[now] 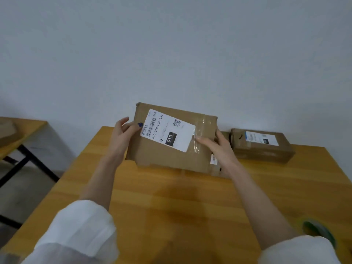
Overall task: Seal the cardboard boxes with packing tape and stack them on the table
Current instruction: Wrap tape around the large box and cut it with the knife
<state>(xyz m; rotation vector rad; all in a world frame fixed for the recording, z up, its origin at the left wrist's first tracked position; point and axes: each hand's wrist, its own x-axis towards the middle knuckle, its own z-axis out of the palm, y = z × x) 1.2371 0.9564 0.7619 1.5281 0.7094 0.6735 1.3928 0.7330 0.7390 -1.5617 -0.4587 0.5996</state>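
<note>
I hold a flat brown cardboard box above the far middle of the wooden table, tilted toward me. A white shipping label with a barcode and clear tape show on its face. My left hand grips its left edge, thumb on the front. My right hand grips its right side, thumb pressed on the clear tape. A second taped brown box with a white label lies flat at the table's far right. Part of another box shows behind my right hand. A roll of packing tape with a green core sits at the near right.
A plain pale wall runs right behind the table's far edge. At the far left stands another wooden table on black legs, with a brown box partly in view on it. Grey floor lies between the two tables.
</note>
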